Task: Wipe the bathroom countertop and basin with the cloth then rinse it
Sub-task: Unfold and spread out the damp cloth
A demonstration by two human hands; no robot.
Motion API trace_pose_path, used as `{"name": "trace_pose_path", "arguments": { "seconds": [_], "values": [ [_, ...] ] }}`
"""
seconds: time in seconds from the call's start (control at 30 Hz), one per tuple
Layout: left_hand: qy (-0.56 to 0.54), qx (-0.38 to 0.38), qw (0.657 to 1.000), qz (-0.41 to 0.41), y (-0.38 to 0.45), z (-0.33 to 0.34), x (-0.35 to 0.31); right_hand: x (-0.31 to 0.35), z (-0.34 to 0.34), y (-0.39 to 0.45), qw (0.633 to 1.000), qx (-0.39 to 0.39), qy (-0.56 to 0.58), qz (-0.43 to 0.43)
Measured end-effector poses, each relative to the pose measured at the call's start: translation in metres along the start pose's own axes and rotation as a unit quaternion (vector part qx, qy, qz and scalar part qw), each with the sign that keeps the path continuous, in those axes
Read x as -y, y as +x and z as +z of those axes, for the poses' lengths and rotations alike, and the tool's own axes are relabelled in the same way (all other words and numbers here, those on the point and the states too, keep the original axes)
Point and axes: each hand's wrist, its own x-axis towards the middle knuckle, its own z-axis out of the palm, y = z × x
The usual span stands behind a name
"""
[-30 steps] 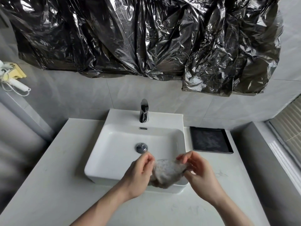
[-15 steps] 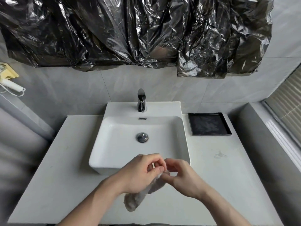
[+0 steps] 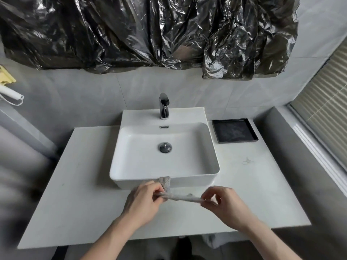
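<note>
A small grey cloth [image 3: 180, 196] is stretched into a narrow strip between my two hands, just in front of the basin's near wall. My left hand [image 3: 143, 201] pinches its left end, where a flap of cloth sticks up. My right hand [image 3: 223, 203] pinches the right end. Both hands hover over the white countertop [image 3: 78, 199]. The white rectangular basin [image 3: 212, 177] sits on the counter, with a chrome drain plug [image 3: 165, 147] in its bottom. A chrome tap [image 3: 164, 106] stands at the back; no water is running.
A black square tray [image 3: 234, 130] lies on the counter right of the basin. A small smudge [image 3: 247, 161] marks the counter in front of it. Black plastic sheeting [image 3: 150, 32] covers the wall above. A window with blinds [image 3: 326, 109] is at right.
My hands have moved apart, pulling the bunched, hanging cloth out into a taut strip. The view has shifted back, so more of the counter's front edge shows.
</note>
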Motion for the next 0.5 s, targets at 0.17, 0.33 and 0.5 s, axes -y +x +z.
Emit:
{"name": "trace_pose_path", "arguments": {
  "seconds": [0.17, 0.33, 0.5],
  "values": [
    [-0.022, 0.045, 0.998, -0.038, -0.033, 0.024, 0.025, -0.032, 0.031, -0.026, 0.994, 0.025, -0.107, 0.011],
    [-0.006, 0.089, 0.995, -0.033, -0.046, 0.037, 0.044, -0.052, 0.052, -0.035, 0.995, 0.017, -0.093, 0.037],
    [0.019, 0.012, 1.0, 0.003, -0.037, 0.02, 0.048, -0.052, 0.048, -0.02, 0.997, -0.045, -0.051, 0.021]
  ]
}}
